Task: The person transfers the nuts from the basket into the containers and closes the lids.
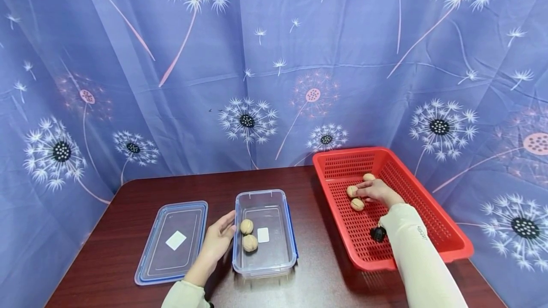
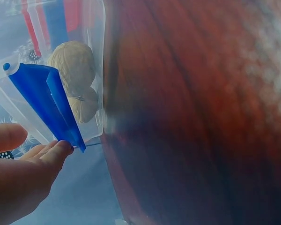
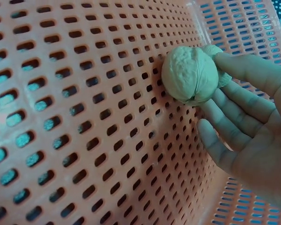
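Observation:
Two walnuts [image 1: 249,243] lie along the left wall of a clear plastic container [image 1: 274,270]. My left hand [image 1: 220,236] is at that wall, fingertips against the container's blue latch flap [image 2: 47,101] and thumb apart. My right hand [image 1: 376,191] reaches into a red perforated basket [image 1: 445,248]. There its thumb and fingers pinch a walnut [image 1: 352,191]. A nearer walnut [image 3: 189,75] partly hides the pinched one in the right wrist view. Another walnut [image 1: 368,177] lies beyond the hand in the basket.
A clear lid with a blue seal [image 1: 171,267] lies flat on the dark wooden table [image 1: 107,232], left of the container. The basket stands at the table's right side. A blue dandelion-print curtain [image 1: 274,84] hangs behind and at both sides.

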{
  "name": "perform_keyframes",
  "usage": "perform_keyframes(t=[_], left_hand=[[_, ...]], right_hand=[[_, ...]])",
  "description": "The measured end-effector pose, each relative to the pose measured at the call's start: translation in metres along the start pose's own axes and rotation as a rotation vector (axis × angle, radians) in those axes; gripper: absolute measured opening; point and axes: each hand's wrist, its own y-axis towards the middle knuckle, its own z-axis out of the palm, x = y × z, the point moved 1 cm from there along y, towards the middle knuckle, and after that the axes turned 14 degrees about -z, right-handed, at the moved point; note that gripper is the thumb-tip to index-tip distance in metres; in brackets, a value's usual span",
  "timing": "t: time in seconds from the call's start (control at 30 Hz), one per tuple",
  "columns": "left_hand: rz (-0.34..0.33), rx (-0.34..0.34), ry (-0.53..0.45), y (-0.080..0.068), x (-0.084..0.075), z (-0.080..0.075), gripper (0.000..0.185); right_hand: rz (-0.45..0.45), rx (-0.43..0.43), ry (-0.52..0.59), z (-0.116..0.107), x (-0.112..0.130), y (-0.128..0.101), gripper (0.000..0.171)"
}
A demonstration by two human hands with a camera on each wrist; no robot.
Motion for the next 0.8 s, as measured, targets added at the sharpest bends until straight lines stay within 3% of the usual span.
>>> perform_keyframes(t=[0.27,0.53,0.8], left_hand=[[-0.001,0.001,-0.002,0.001,0.0,0.0,0.043],[0.011,0.008,-0.015,0.0,-0.001,0.0,0.042],[-0.004,0.011,-0.017,0.0,0.0,0.0,0.042]], right_hand=[[-0.02,-0.038,-0.052,-0.001,0.006,0.0,0.049],[-0.083,-0.061,-0.012,-0.002,0.01,0.001,0.048],[-0.079,-0.089,-0.02,-0.002,0.012,0.005,0.05]])
